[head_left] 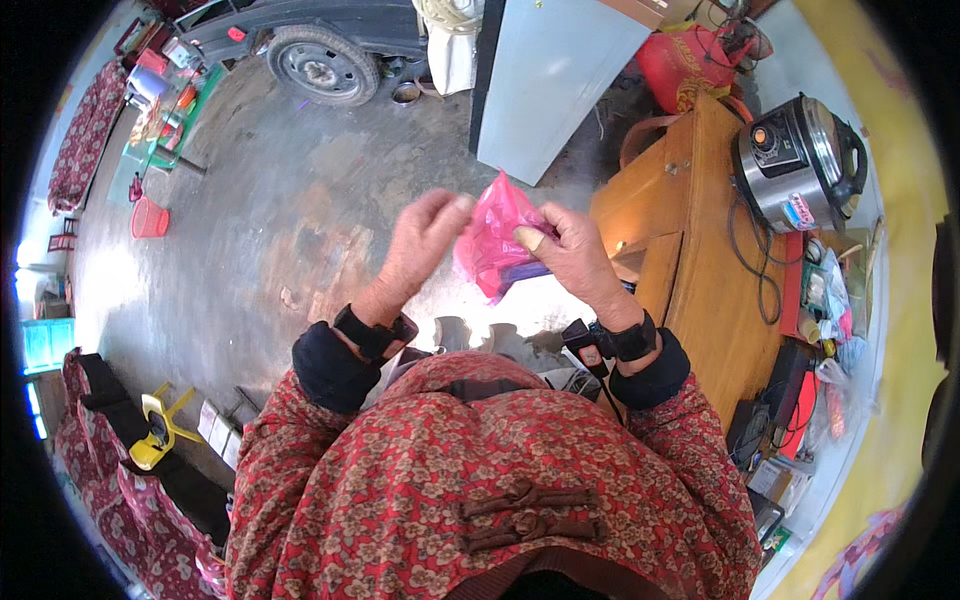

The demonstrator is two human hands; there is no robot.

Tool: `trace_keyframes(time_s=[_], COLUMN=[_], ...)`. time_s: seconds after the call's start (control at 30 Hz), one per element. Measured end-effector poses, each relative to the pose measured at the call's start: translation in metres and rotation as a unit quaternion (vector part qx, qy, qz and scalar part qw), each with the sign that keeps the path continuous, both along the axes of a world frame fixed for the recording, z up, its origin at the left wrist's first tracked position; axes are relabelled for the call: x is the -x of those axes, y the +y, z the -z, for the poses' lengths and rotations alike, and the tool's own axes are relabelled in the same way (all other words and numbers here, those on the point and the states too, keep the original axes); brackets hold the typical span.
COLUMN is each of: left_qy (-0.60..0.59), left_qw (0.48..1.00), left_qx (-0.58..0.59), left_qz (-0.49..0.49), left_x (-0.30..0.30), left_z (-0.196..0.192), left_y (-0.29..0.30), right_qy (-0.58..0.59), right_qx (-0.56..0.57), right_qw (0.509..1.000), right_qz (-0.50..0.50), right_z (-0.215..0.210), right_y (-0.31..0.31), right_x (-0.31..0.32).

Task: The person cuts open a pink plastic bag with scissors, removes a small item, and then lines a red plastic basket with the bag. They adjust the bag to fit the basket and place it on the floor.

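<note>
A: Fingers first. Right side?
B: Right hand: thumb and index finger are pinching the pink bag along its right edge; the other fingers are curling in. A tan patch is covering the thumb tip; nail or wrapping, cannot tell.
A: Left hand?
B: Fingers are blurring, half bent, pointing at the bag's upper left edge. Touching or gripping: cannot tell.
A: Bag position?
B: It is hanging crumpled between the hands, ahead of the torso. A purple strip is showing below the right thumb; inside or behind the bag, cannot tell.
A: Wrists?
B: Both are wearing black wrist straps.
A: Farther out?
B: A wooden cabinet is standing at right, bearing a silver-and-black cooker. Beyond the bag a pale blue panel is rising. At far left a pink basket is sitting on the floor.
</note>
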State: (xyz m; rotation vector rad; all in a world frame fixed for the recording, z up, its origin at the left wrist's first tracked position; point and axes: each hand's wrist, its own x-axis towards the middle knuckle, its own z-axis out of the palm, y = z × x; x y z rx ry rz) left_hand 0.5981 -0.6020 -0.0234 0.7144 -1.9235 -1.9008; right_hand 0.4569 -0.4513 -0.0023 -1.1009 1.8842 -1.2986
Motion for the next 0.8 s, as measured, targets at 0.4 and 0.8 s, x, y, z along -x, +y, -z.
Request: trace_keyframes(time_s=[0.4,0.8], left_qy=[-0.022,-0.015], left_qw=[0.998,0.998], left_qx=[-0.052,-0.057], left_qz=[0.03,-0.009], left_x=[0.009,-0.015], left_z=[0.026,0.03], left_y=[0.003,-0.048], right_qy=[-0.057,-0.103], right_qx=[0.024,-0.075], right_qw=[0.996,0.992], right_qz=[0.063,-0.014], right_z=[0.022,0.037], right_y=[0.018,0.009], right_x=[0.017,0.025])
